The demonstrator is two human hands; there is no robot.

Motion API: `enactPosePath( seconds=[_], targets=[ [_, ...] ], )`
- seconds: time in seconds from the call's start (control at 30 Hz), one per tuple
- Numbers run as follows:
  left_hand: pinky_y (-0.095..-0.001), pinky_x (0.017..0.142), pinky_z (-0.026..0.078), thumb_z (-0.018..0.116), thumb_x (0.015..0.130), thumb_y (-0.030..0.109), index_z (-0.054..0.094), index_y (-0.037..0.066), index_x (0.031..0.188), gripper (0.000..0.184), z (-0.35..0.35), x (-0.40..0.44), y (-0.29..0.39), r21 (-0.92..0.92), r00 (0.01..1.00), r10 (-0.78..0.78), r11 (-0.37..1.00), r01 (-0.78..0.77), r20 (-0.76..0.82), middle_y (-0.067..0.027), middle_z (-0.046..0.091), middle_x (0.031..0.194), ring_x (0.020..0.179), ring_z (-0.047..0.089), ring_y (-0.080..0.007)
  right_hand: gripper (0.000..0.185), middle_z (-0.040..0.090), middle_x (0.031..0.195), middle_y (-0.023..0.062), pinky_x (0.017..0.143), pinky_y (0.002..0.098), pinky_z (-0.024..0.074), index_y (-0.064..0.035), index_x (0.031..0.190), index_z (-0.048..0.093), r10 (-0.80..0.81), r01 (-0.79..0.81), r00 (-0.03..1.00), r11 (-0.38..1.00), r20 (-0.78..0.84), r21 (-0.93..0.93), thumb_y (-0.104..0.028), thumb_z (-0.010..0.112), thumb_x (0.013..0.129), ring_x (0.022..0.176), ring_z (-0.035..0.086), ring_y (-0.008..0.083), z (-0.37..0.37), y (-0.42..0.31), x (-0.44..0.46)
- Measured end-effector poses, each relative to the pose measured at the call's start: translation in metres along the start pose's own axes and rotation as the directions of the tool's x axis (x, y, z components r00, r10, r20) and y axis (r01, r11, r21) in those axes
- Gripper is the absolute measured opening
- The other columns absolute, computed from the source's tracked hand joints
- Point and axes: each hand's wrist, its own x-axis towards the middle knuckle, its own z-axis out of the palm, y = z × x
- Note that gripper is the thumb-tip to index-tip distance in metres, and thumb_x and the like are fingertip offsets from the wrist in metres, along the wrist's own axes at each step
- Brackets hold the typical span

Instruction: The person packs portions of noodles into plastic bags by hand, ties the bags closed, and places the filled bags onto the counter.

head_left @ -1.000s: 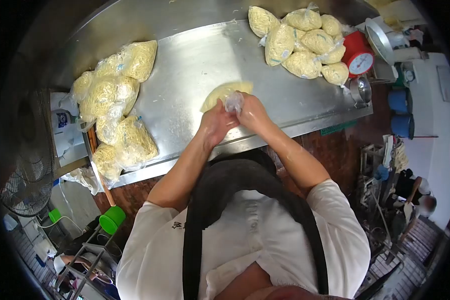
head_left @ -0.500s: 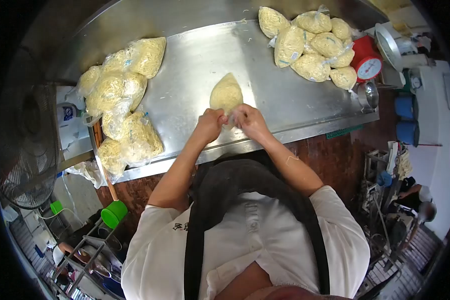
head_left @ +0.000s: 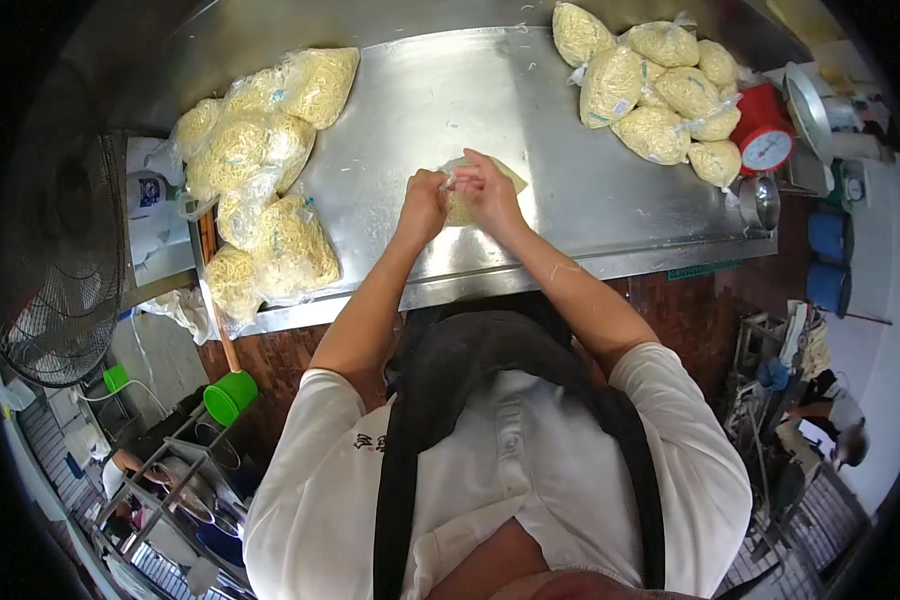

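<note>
A clear bag of pale yellow noodles (head_left: 458,212) is on the steel table (head_left: 450,90) in front of me, mostly hidden behind my hands. My left hand (head_left: 426,203) is closed, its fingers gripping the gathered plastic at the bag's neck. Just to its right, my right hand (head_left: 490,198) has its fingers stretched out and apart, with the tips by the same neck of plastic. Whether those fingertips press on the plastic is hard to make out. One pointed corner of the bag shows past the right hand.
Several filled noodle bags (head_left: 235,150) are piled along the table's left side. More bags (head_left: 650,90) are heaped at the back right, beside a red dial scale (head_left: 763,128) and a metal bowl (head_left: 759,202). A fan (head_left: 55,270) stands at far left, above a green bucket (head_left: 230,398).
Both hands have moved up with the bag, which has turned so its far tip points right. My right hand's fingers have spread from a tighter pinch.
</note>
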Motion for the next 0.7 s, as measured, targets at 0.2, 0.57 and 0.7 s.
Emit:
enactPosePath(
  seconds=[0.2,0.57,0.7],
  targets=[
    [-0.0417,0.077,0.051,0.061,0.081,-0.005,0.060,0.003,0.106,0.026,0.011,-0.009,0.009,-0.123,0.977,-0.177,0.979,0.162,-0.120,-0.0164,0.064,0.089,0.083,0.063,-0.0342,0.033,0.067,0.104,0.0149,0.081,0.0337,0.0534,-0.0001,0.122,0.049,-0.262,0.274,0.961,0.892,0.085,-0.359,0.004,0.059,0.090,0.092,0.067,0.0211,0.002,0.013,0.003],
    [-0.0240,0.067,0.047,0.056,0.088,-0.010,0.055,0.009,0.113,0.032,0.045,0.001,-0.035,-0.370,0.987,-0.155,0.920,0.128,-0.044,-0.0010,0.066,0.086,0.075,0.058,-0.0068,0.034,0.059,0.093,0.0055,0.077,0.0284,0.0460,-0.0051,0.110,0.051,0.185,-0.176,0.865,0.982,0.467,-0.063,0.002,0.065,0.080,0.089,0.055,0.0135,-0.035,0.015,0.031],
    [-0.0272,0.072,0.049,0.059,0.086,-0.007,0.067,0.008,0.107,0.026,0.013,0.003,0.019,-0.416,0.914,-0.383,0.815,0.403,0.135,-0.0034,0.066,0.088,0.080,0.060,-0.0115,0.031,0.061,0.096,0.0104,0.081,0.0343,0.0466,-0.0064,0.106,0.056,-0.082,0.205,0.928,0.927,0.363,-0.314,0.002,0.066,0.078,0.091,0.057,0.0234,-0.024,0.016,0.011]
  ],
)
